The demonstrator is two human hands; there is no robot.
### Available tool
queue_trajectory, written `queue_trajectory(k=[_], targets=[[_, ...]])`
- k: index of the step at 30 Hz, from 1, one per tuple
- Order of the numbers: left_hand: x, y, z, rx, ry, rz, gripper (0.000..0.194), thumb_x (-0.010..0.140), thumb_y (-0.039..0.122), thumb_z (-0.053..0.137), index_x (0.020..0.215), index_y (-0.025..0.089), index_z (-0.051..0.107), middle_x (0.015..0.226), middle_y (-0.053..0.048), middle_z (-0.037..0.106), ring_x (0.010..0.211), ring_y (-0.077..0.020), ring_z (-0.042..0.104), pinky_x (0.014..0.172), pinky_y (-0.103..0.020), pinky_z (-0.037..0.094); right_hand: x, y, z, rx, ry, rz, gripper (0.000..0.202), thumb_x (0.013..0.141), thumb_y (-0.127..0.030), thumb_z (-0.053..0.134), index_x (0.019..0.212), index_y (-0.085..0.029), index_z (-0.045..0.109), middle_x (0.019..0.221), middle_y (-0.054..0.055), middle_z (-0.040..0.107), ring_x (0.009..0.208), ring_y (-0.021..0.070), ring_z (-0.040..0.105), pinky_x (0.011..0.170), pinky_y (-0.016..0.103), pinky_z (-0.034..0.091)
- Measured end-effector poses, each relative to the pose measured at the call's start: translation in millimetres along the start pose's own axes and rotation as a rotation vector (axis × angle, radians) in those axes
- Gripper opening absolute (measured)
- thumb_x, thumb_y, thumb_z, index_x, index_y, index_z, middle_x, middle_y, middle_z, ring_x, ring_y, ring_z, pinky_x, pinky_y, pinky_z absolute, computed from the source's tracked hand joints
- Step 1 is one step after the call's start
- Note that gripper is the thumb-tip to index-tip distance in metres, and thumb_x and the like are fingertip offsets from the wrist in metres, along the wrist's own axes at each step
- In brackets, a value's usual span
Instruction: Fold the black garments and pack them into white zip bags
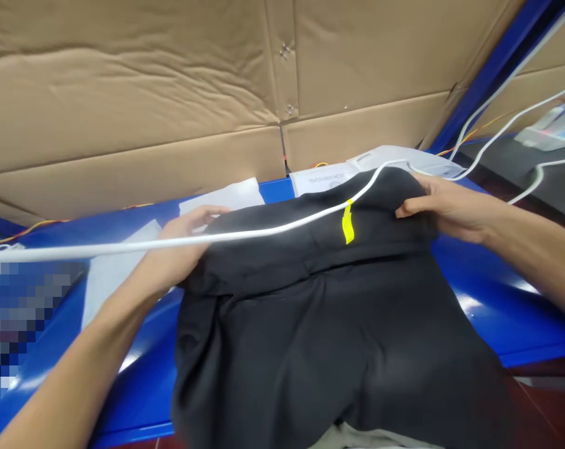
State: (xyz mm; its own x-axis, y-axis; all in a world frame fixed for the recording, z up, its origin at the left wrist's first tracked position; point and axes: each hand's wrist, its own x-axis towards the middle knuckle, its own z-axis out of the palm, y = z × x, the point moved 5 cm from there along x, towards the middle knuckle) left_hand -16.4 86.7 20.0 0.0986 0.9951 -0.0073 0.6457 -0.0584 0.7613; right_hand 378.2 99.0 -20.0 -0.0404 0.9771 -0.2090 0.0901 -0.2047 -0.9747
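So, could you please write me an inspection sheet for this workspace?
Surface: shiny blue table, its middle hidden behind the cloth.
Job's things: creased black cloth with a yellow tag on its upper part.
Clutter: white papers towards the table's back and left.
Grip: left hand and right hand hold opposite sides of the cloth's upper part; right thumb in front.
Cables: a white cable crosses before the cloth; whether they touch cannot be told.
Surroundings: tan panels behind; blue post and white tray to the right.
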Motion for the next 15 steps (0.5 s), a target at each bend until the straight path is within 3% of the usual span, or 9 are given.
queue_trajectory(k=[2, 5, 7, 10, 15], targets=[[2, 1, 0.8, 0.072, 0.03, 0.036, 0.052, 0.075, 0.045, 0.073, 0.122, 0.023, 0.073, 0.128, -0.006, 0.078, 0.122, -0.0369, 0.07, 0.108, -0.046, 0.058, 1, 1, -1, -0.05, 0.013, -0.009, 0.042, 0.051, -0.022, 0.091, 0.09, -0.025, 0.074, 0.085, -0.003, 0.077, 0.09, 0.022, 0.071, 0.074, 0.027, 0.058], [1, 4, 4.2, 0.185, 0.04, 0.093, 0.049, 0.085, 0.058, 0.067, 0.123, 0.028, 0.072, 0.132, -0.004, 0.076, 0.126, -0.0359, 0.067, 0.112, -0.046, 0.054, 1, 0, 1, -0.118, 0.04, -0.068, 0.043, 0.067, -0.039, 0.094, 0.106, -0.029, 0.079, 0.11, -0.001, 0.081, 0.113, 0.0261, 0.07, 0.096, 0.034, 0.058], [0, 5, 5.7, 0.265, 0.048, 0.128, 0.049, 0.086, 0.063, 0.066, 0.122, 0.029, 0.071, 0.131, -0.004, 0.076, 0.124, -0.0355, 0.068, 0.112, -0.047, 0.053, 1, -2, 1, -0.178, 0.058, -0.135, 0.047, 0.074, -0.048, 0.092, 0.115, -0.03, 0.078, 0.122, 0.001, 0.08, 0.119, 0.0297, 0.069, 0.102, 0.04, 0.058], [2, 2, 6.0, 0.325, 0.059, 0.147, 0.048, 0.087, 0.066, 0.063, 0.115, 0.027, 0.068, 0.123, -0.006, 0.076, 0.115, -0.0336, 0.07, 0.106, -0.046, 0.055, 5, -3, -4, -0.324, 0.088, -0.208, 0.05, 0.076, -0.051, 0.089, 0.117, -0.027, 0.074, 0.123, 0.005, 0.079, 0.114, 0.0323, 0.07, 0.096, 0.044, 0.06], [3, -2, 5.3, 0.313, 0.032, 0.148, 0.046, 0.093, 0.068, 0.054, 0.109, 0.026, 0.064, 0.113, -0.005, 0.077, 0.105, -0.0303, 0.07, 0.097, -0.04, 0.056, 14, -5, -14, -0.815, 0.173, -0.392, 0.044, 0.089, -0.052, 0.07, 0.121, -0.021, 0.065, 0.106, 0.01, 0.075, 0.091, 0.0302, 0.07, 0.084, 0.043, 0.057]])
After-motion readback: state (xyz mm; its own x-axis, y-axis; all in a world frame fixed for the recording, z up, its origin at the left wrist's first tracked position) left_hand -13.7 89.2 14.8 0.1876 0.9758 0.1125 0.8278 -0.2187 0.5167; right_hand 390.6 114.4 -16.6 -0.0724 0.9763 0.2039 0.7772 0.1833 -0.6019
